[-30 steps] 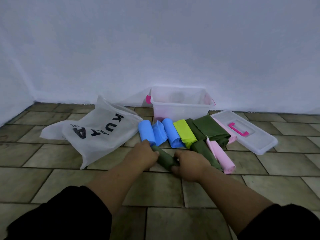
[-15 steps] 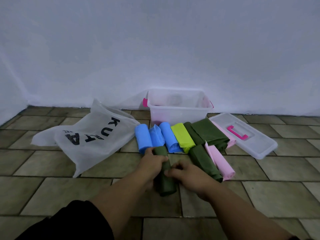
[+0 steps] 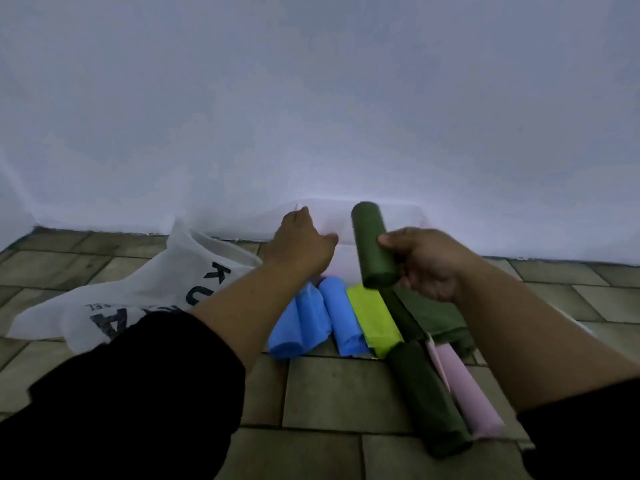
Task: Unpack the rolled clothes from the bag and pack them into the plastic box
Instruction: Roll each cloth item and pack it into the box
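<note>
Green roll [image 3: 371, 245] held nearly upright in the right grip [image 3: 427, 266].

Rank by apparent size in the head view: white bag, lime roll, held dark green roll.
1. white bag, clearly largest.
2. held dark green roll and lime roll: alike; the held one is nearer the camera, so unranked.

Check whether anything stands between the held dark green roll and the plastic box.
Nothing visible does. The right hand holds the dark green roll up just before the plastic box; the left hand is at the box's left part, aside from the roll's path.
</note>
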`<state>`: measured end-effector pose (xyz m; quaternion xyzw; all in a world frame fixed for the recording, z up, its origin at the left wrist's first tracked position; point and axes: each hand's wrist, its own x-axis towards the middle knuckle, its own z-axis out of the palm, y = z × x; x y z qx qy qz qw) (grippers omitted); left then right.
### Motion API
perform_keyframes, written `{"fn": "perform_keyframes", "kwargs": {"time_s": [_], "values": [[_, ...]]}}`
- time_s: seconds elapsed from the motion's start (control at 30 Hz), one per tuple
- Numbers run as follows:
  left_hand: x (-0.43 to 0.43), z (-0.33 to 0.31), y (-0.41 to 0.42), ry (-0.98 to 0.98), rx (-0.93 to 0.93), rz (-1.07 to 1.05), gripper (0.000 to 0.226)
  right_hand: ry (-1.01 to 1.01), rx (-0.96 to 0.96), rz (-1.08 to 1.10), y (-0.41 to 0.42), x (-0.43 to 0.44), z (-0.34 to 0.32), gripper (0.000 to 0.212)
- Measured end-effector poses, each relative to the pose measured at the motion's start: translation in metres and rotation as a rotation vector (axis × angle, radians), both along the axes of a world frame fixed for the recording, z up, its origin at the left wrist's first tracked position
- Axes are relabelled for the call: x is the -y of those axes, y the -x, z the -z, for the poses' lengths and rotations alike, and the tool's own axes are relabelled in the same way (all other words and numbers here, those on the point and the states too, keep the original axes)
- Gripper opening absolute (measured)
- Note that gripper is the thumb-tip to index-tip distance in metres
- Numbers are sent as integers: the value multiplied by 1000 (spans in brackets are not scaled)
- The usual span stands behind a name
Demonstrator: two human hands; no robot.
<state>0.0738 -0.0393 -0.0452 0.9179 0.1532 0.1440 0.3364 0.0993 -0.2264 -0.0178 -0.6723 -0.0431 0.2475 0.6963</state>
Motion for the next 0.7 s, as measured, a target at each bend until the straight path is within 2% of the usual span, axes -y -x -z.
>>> {"fn": "perform_keyframes", "kwargs": {"time_s": [0.1,0.17,0.23,0.3,0.4,0.47,0.57,0.7], "values": [[-7,1,-28,-48,-235,11,89,94,80,145,-51,-9,-12,7],[-7,5,-39,-21,-307,22,85,244,118,174,-81,-18,-7,14],[-6,10,-41,-4,-329,19,76,414,125,136,-101,-30,2,11],[-7,14,-42,-92,-364,68,71,653,169,30,-119,-47,13,11],[-11,24,-44,-107,-399,45,84,1100,380,-251,-130,-75,25,22],[-14,29,-48,-111,-401,27,89,1284,487,-457,-126,-92,29,29],[-14,29,-49,-142,-406,32,89,1355,467,-634,-126,-103,31,28],[-16,33,-48,-139,-390,40,88,1337,483,-616,-140,-96,35,19]]}}
